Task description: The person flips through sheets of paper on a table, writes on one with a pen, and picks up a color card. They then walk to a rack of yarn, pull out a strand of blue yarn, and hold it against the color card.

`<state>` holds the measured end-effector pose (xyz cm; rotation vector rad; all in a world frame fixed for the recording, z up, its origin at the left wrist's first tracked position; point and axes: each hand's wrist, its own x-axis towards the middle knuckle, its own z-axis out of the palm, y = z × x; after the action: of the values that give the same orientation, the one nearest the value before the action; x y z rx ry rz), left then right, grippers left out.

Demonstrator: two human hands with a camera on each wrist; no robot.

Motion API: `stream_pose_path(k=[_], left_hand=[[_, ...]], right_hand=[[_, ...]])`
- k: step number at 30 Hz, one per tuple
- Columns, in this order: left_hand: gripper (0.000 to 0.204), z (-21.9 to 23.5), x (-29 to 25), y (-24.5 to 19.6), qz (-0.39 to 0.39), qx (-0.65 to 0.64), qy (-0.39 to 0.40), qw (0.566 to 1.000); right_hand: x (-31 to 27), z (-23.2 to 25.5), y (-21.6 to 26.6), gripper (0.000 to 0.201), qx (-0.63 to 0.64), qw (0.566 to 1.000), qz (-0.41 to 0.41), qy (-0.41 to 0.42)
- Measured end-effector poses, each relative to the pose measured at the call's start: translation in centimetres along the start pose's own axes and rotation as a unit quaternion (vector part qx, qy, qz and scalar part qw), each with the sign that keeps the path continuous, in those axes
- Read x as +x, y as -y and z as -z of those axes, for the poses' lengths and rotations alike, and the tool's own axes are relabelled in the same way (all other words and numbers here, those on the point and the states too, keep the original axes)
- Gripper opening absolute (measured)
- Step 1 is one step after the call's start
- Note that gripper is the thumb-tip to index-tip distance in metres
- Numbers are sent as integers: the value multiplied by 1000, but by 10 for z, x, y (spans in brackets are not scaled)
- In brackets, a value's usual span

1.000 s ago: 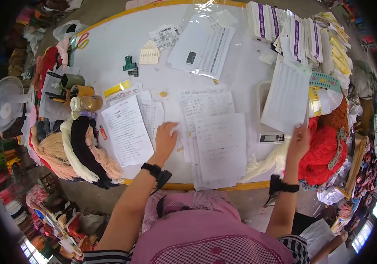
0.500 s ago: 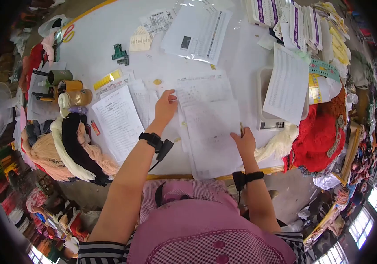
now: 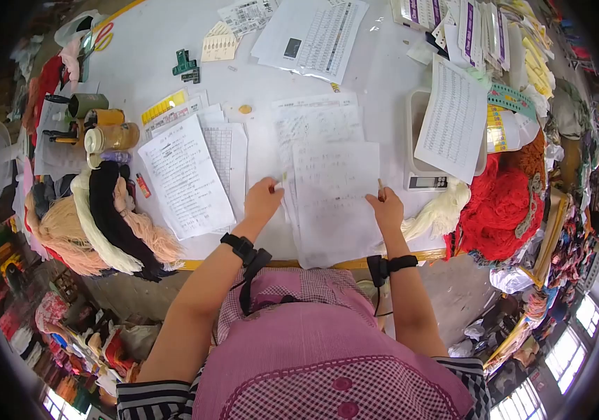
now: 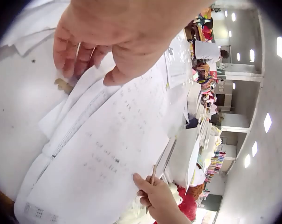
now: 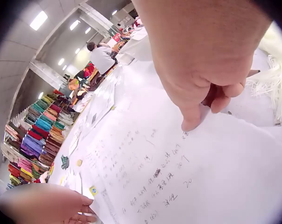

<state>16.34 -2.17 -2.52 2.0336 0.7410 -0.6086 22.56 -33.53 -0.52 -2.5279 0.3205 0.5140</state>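
Handwritten sheets (image 3: pixel 338 203) lie overlapped at the table's front middle. At their left edge, my left hand (image 3: pixel 263 200) pinches the paper; in the left wrist view that hand (image 4: pixel 117 35) has its thumb over the lifted edges and its fingers at their outer side. My right hand (image 3: pixel 389 212) is at the right edge, a thin pen (image 3: pixel 381 186) held in its curled fingers. The right wrist view shows the right hand (image 5: pixel 206 60) with its thumb on the top sheet (image 5: pixel 201 158); whether it also grips the paper, I cannot tell.
A written page (image 3: pixel 186 178) lies left, near jars (image 3: pixel 114 137) and yarn hanks (image 3: pixel 110 217). On the right, a printed sheet (image 3: pixel 452 119) leans over a scale (image 3: pixel 427 183), beside white yarn (image 3: pixel 446 210) and red yarn (image 3: pixel 492 213). Green clips (image 3: pixel 185 63) lie farther back.
My right hand has let go of the printed sheet over the scale and moved left to the handwritten sheets. My left hand, earlier resting beside them, now pinches their edge.
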Motion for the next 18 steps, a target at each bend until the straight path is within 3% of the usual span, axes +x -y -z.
stream_pose_path(k=[2,5,8,10,11,14,18], left_hand=[[21,4,13,-1,23,-62,9,998],[16,19,31,-12,-33,-23,-61,997],[15,29,33,-15,-70,-118,-115,984],[18,33,22,-23,-122,-69,-212,967],[18,31,15,-24,-123,-68,-213,967],[20,15,1,-18,-142,-46,-174,973],[22,-5,-5,-22,-78,-28,-121,989]], right_hand=[[2,3,1,39,9,1000,21,-6],[11,11,-6,35,70,996,39,-30],[20,16,-37,30,154,987,36,7],[11,30,-38,28,206,978,-4,38],[6,35,-37,27,256,963,-46,68],[-4,35,-52,27,314,942,-66,101],[-15,33,-58,27,325,933,-91,127]])
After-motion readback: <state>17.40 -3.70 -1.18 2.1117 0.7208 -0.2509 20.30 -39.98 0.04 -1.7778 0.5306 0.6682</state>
